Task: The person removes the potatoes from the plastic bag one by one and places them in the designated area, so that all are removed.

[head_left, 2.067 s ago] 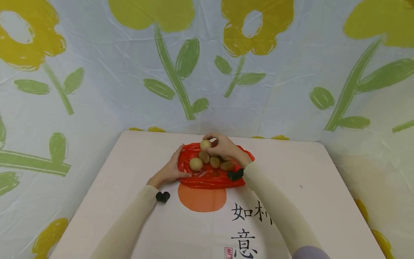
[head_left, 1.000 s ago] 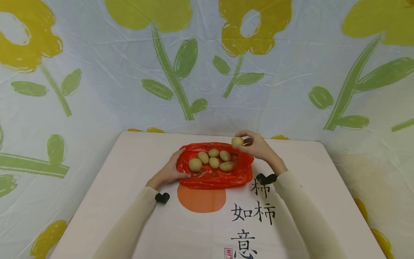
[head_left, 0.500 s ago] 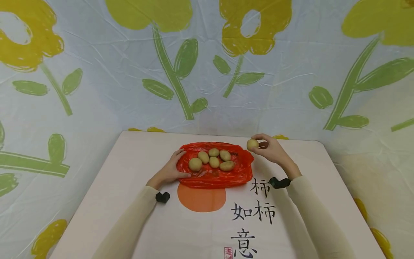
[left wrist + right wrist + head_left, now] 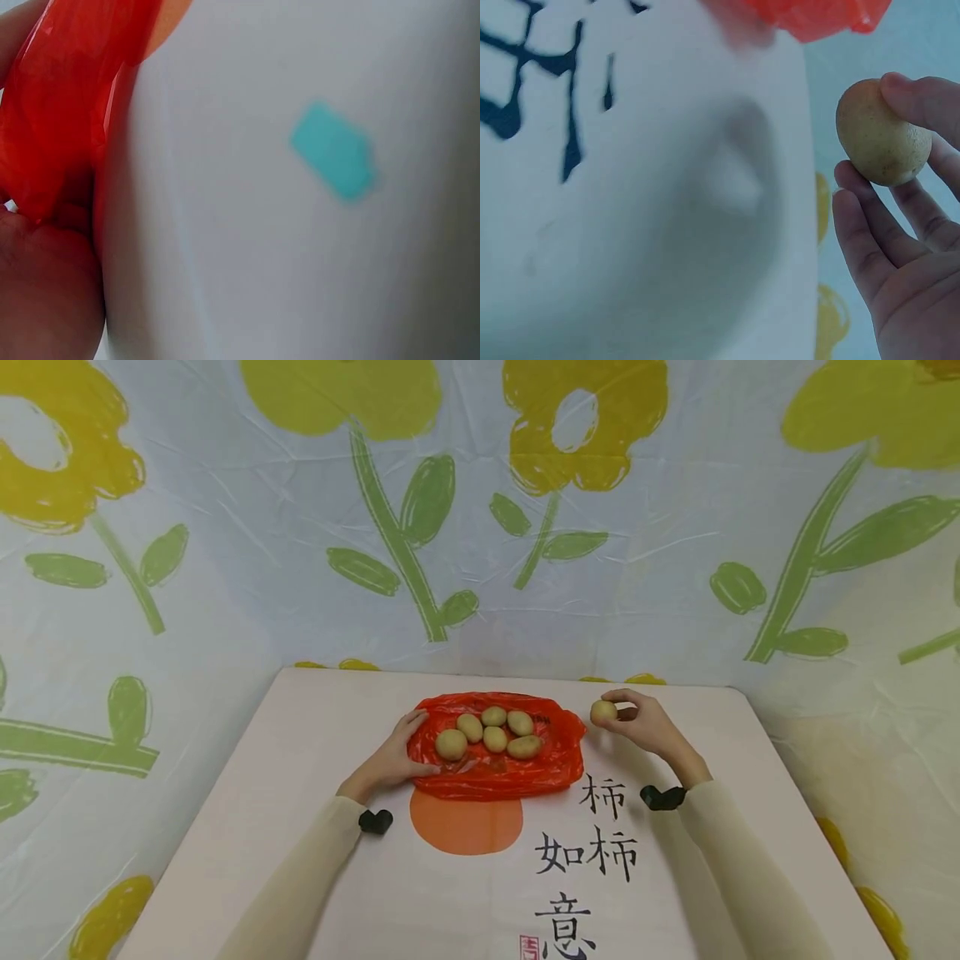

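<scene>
Several potatoes (image 4: 495,740) lie on a spread red plastic bag (image 4: 487,787) at the back of the table. My left hand (image 4: 388,762) holds the bag's left end, thumb at the front and fingers behind; in the left wrist view, red plastic (image 4: 56,112) covers part of that hand. To the right of the bag, my right hand (image 4: 645,724) pinches one round potato (image 4: 603,712) between thumb and fingers. In the right wrist view this potato (image 4: 881,133) is seen whole apart from where the thumb covers it, and it hangs clear of the tabletop.
Black brush characters (image 4: 564,853) and an orange disc (image 4: 467,827) are printed on the pale tabletop (image 4: 360,893). A flower-patterned sheet (image 4: 637,610) hangs behind and at the sides. Dark heart-shaped pieces (image 4: 663,797) sit at both wrists.
My right hand has lifted a potato from above the bag and carried it right, past the bag's end, then slightly lower. The left hand has stayed at the bag's left end.
</scene>
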### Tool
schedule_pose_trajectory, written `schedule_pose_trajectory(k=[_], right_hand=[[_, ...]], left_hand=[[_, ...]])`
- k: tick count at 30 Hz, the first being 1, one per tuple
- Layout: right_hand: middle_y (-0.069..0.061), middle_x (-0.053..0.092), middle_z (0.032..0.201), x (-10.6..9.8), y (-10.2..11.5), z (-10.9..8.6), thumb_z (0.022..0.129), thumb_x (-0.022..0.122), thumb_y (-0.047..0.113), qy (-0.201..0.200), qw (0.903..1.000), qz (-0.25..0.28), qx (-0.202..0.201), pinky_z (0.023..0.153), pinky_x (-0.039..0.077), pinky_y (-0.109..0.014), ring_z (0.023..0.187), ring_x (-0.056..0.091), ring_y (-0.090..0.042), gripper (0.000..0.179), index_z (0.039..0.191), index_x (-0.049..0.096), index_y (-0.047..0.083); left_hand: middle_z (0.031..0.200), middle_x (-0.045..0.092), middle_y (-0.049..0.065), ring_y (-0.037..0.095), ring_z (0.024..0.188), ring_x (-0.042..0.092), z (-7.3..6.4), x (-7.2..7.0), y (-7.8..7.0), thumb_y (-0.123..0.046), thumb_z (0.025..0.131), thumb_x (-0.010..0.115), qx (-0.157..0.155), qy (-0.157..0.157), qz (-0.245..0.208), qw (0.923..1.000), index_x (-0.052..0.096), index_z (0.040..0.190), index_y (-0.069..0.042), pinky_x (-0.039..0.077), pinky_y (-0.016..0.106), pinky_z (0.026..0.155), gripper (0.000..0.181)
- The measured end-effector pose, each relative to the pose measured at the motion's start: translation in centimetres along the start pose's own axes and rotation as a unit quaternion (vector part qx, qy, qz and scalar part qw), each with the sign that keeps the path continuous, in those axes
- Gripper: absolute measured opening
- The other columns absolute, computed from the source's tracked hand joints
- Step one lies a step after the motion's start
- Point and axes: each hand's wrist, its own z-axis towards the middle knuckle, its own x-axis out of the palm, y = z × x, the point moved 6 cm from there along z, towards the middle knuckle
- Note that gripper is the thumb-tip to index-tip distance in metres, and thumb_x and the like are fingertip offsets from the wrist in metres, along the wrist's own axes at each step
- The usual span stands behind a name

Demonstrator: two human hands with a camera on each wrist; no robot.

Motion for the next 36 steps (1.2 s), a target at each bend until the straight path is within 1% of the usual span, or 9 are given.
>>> schedule_pose_trajectory(k=[3,5,10,15,16,20,22,28,36], right_hand=[[-0.023,0.059,0.139,0.2,-1.0,-0.3,0.093,0.079,0.024,0.000,0.9999,-0.012,0.008,0.084,0.055,-0.021,0.113,0.069,-0.041,0.052,0.135,0.061,0.001],[-0.024,0.061,0.137,0.3,-1.7,-0.5,0.092,0.079,0.023,-0.002,0.9997,-0.021,0.010,0.085,0.055,-0.022,0.112,0.069,-0.041,0.051,0.134,0.062,0.001],[-0.024,0.064,0.132,0.6,-3.1,-0.9,0.091,0.080,0.020,-0.009,0.9991,-0.038,0.015,0.093,0.058,-0.039,0.113,0.066,-0.041,0.048,0.132,0.063,0.000],[-0.021,0.067,0.126,0.9,-4.1,-1.4,0.090,0.081,0.024,-0.016,0.9985,-0.044,0.027,0.089,0.054,-0.033,0.111,0.065,-0.038,0.048,0.130,0.065,0.003],[-0.021,0.067,0.126,0.9,-4.2,-1.5,0.089,0.082,0.025,-0.018,0.9984,-0.043,0.032,0.089,0.054,-0.034,0.111,0.065,-0.038,0.048,0.130,0.066,0.004],[-0.021,0.066,0.130,1.3,-4.3,-1.8,0.090,0.081,0.030,-0.017,0.9983,-0.033,0.044,0.098,0.054,-0.049,0.115,0.065,-0.039,0.052,0.133,0.064,0.005],[-0.022,0.065,0.133,1.5,-4.3,-1.8,0.091,0.080,0.031,-0.018,0.9984,-0.030,0.044,0.100,0.053,-0.053,0.117,0.064,-0.040,0.054,0.135,0.063,0.004],[-0.025,0.063,0.134,1.4,-4.5,-2.1,0.093,0.078,0.025,-0.017,0.9984,-0.033,0.042,0.100,0.054,-0.055,0.117,0.064,-0.042,0.054,0.137,0.060,0.001],[-0.028,0.060,0.135,1.3,-4.5,-2.1,0.092,0.078,0.019,-0.011,0.9985,-0.027,0.046,0.100,0.054,-0.058,0.119,0.063,-0.046,0.054,0.138,0.058,0.000]], left_hand=[[0.172,0.008,0.013,0.040,0.158,0.010,-0.1,0.1,0.1,-0.038,0.080,0.087,-0.006,0.003,0.000,1.0000,0.019,0.165,-0.009,0.019,0.066,0.124,0.112],[0.172,0.007,0.013,0.039,0.158,0.010,-0.1,0.2,0.1,-0.038,0.080,0.087,-0.008,0.005,0.001,1.0000,0.018,0.165,-0.009,0.020,0.065,0.124,0.113],[0.171,0.008,0.012,0.038,0.158,0.010,0.1,0.4,0.2,-0.037,0.080,0.087,-0.004,0.004,0.001,1.0000,0.017,0.165,-0.008,0.020,0.064,0.124,0.114],[0.171,0.007,0.011,0.038,0.159,0.010,0.2,0.4,0.1,-0.037,0.081,0.086,-0.005,0.007,0.000,1.0000,0.015,0.166,-0.009,0.020,0.064,0.124,0.114],[0.171,0.007,0.011,0.038,0.159,0.009,0.2,0.4,0.1,-0.037,0.081,0.086,-0.006,0.008,0.000,0.9999,0.015,0.166,-0.009,0.020,0.064,0.124,0.114],[0.172,0.006,0.011,0.038,0.158,0.010,0.1,0.0,0.0,-0.038,0.080,0.087,-0.017,0.005,-0.010,0.9998,0.015,0.166,-0.009,0.020,0.064,0.124,0.115],[0.172,0.006,0.011,0.039,0.158,0.011,0.1,-0.2,0.1,-0.038,0.080,0.087,-0.021,0.004,-0.014,0.9997,0.015,0.166,-0.009,0.019,0.065,0.124,0.115],[0.171,0.005,0.012,0.040,0.158,0.009,0.0,0.0,0.1,-0.037,0.080,0.086,-0.011,0.023,-0.013,0.9996,0.013,0.166,-0.009,0.019,0.066,0.124,0.116],[0.172,0.003,0.012,0.040,0.158,0.009,0.1,-0.2,0.2,-0.038,0.079,0.087,-0.019,0.017,-0.024,0.9994,0.015,0.166,-0.014,0.018,0.067,0.123,0.115]])
